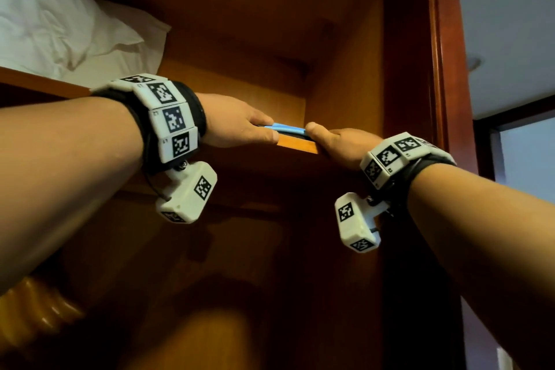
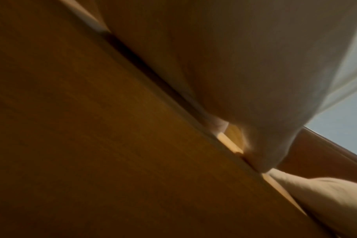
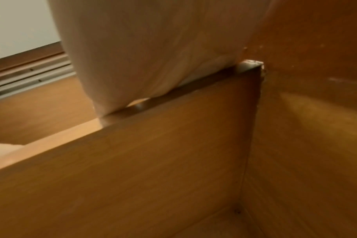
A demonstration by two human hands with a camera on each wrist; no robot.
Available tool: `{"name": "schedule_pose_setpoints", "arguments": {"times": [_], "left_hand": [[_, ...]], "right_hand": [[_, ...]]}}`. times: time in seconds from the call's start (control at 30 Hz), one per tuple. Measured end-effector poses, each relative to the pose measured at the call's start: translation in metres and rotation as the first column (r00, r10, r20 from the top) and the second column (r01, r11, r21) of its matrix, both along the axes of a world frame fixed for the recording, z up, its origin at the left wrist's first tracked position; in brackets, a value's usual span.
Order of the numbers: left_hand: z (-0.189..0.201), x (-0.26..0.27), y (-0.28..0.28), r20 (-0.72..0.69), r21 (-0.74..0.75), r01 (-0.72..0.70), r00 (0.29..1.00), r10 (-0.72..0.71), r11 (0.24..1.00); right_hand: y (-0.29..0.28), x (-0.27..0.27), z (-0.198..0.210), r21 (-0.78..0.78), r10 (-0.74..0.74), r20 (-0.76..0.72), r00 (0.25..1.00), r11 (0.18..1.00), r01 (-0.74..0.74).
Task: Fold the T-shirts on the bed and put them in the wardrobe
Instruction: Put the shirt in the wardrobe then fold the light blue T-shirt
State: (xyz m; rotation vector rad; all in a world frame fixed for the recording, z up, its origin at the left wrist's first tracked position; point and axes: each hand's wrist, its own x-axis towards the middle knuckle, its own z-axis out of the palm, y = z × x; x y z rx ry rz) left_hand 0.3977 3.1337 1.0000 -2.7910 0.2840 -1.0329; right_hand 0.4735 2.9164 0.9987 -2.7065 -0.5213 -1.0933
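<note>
Folded blue T-shirt (image 1: 285, 128) lying flat on the front edge of the wardrobe shelf (image 1: 297, 145), near frame centre in the head view, only its thin edge visible. Held at 9 o'clock by the left hand (image 1: 240, 123), thumb under and fingers over the cloth. Held at 3 o'clock by the right hand (image 1: 339, 143), thumb on top at the shirt's end, palm against the shelf edge. White pillow (image 1: 60, 27) at 10 o'clock on the same shelf level. Wardrobe side wall (image 1: 345, 75) at 2 o'clock. Wrist views blurred, showing only palms against the shelf edge.
</note>
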Motion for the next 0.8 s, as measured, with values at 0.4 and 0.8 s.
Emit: {"name": "schedule_pose_setpoints", "arguments": {"times": [0.4,0.8], "left_hand": [[-0.011,0.002,0.003,0.202,0.066,-0.107,0.975,0.092,0.992],[-0.074,-0.010,-0.017,0.650,-0.237,0.685,0.639,-0.412,0.689]], "right_hand": [[-0.008,-0.006,-0.005,0.013,-0.020,0.023,1.000,1.000,0.020],[0.000,-0.047,-0.080,0.190,0.362,0.372,0.855,0.872,-0.452]]}}
